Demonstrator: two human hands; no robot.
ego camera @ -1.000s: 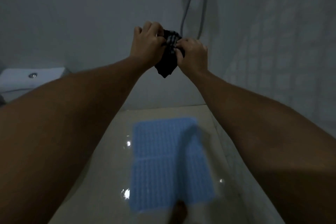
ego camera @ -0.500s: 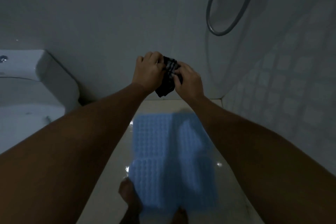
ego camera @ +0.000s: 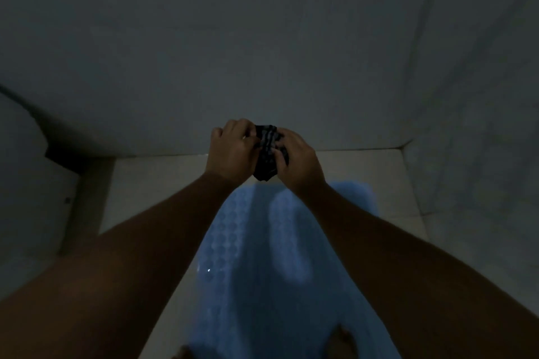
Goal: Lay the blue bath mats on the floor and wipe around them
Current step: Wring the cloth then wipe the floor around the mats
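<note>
Underfoot, the blue bath mat (ego camera: 250, 256) lies flat on the pale floor (ego camera: 163, 183), its long axis running from the toes (ego camera: 345, 341) straight toward the back wall (ego camera: 262, 67); above its far end, left hand (ego camera: 230, 151) and right hand (ego camera: 297, 160) both pinch a bunched dark striped cloth (ego camera: 267, 154); dim light, glossy tile, so a slip or missed patches look likely.
</note>
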